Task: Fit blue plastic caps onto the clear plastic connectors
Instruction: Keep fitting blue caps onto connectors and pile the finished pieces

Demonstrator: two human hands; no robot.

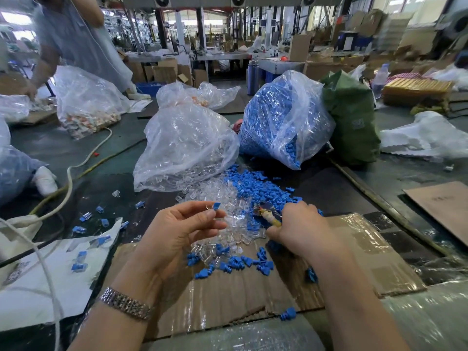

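Observation:
My left hand (pixel 177 226) is raised palm-up and pinches a clear connector with a blue cap on it (pixel 214 207) between thumb and fingertips. My right hand (pixel 298 226) rests on the heap of loose blue caps (pixel 255 183) and grips a small tool with a yellowish handle (pixel 272 219). Loose clear connectors (pixel 228 198) lie in a pile between my hands. More blue caps (pixel 243 263) are scattered on the cardboard sheet (pixel 240 300). Several capped pieces (pixel 86 216) lie to the left.
A clear bag of connectors (pixel 182 145) and a bag of blue caps (pixel 281 122) stand behind the pile, with a green bag (pixel 352 122) beside them. White cables (pixel 68 178) cross the left side. Another person (pixel 71 39) works at far left with more bags.

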